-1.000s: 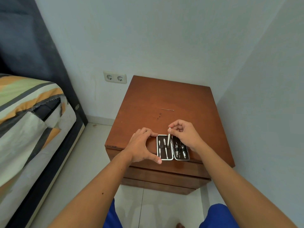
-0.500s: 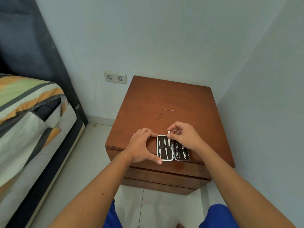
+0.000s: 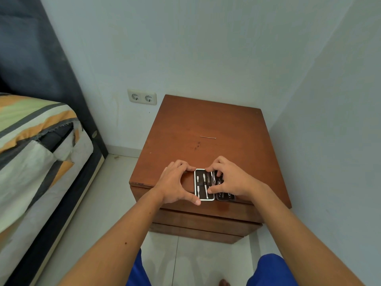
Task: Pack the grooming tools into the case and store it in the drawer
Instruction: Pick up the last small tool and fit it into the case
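right hand lowered onto case (tool seated)

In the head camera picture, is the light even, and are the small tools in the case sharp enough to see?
Head view: soft, even light, no glare; wide-angle lens bends the walls. The case is small; its tools show only as pale shapes. The right hand covers its right half.

Wood, dark lining and bright metal under bare hands

The nightstand is showing smooth reddish-brown wood with a soft sheen. Under the right hand, the open grooming case is showing a matt dark lining inside a glossy white rim, its tools gleaming pale like metal. Beyond the fingers, a thin metal pin is glinting.
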Demonstrator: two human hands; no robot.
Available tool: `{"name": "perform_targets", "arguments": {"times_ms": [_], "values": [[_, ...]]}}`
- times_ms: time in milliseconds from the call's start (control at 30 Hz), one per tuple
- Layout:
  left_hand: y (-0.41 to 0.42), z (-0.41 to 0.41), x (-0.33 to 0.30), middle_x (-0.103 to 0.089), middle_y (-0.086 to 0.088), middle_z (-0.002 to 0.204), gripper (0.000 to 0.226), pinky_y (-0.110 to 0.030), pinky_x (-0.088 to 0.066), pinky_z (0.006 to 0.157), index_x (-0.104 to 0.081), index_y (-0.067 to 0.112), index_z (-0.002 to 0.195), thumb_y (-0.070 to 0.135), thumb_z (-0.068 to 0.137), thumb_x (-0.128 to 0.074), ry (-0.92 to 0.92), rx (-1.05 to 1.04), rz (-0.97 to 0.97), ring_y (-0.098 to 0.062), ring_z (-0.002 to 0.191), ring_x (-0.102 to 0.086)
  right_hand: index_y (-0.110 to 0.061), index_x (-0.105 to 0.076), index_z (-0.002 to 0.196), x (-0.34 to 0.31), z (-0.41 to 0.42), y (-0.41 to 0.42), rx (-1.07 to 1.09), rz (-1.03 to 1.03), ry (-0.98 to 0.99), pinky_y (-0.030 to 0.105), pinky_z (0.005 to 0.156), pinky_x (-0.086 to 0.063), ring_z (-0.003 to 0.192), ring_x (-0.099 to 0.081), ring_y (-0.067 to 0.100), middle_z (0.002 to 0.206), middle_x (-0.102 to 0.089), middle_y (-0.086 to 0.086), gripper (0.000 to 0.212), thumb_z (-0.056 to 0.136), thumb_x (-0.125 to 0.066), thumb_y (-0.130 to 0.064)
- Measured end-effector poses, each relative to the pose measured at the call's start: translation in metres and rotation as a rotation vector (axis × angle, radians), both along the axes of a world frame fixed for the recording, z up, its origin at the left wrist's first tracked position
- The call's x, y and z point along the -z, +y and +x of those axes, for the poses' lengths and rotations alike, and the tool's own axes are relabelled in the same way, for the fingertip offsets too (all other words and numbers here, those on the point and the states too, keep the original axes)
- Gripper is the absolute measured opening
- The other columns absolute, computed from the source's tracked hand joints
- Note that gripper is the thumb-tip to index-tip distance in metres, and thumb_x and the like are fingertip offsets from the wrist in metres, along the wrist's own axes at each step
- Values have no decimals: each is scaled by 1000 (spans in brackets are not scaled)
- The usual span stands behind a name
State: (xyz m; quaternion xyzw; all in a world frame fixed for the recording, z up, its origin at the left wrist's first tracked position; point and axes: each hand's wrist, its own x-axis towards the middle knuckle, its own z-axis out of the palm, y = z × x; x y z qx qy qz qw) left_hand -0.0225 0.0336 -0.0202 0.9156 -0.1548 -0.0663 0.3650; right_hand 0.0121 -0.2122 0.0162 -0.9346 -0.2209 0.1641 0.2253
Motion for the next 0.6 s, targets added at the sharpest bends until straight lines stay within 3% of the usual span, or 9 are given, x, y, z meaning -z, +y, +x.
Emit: {"name": "perform_targets", "arguments": {"times_ms": [333,433,600], "values": [[-1,-1,0,-43,21,126,113,-28,-36,103,-51,36,138,73,40,-93,0,-6,9,-3,117,-39,-36,-68,105,7,-3,-5,-4,72,-1,25,89,-49,105,-53,3,119,-44,-19,53,63,-94,-54],[0,0,0,-43,21,126,113,-28,-37,103,-51,37,138,73,40,-92,0,-11,6,-3,116,-39,-33,-72,107,14,-6,-7,-7,85,0,27,92,-50,110,-53,4,123,-42,-18,56,62,-92,-58],[-1,-1,-1,-43,20,127,113,-27,-36,102,-51,35,139,71,41,-93,-3,-7,8,-3,116,-39,-34,-72,114,16,-11,-11,35,183,7,19,89,-46,113,-53,1,127,-47,-19,56,66,-93,-54]]}}
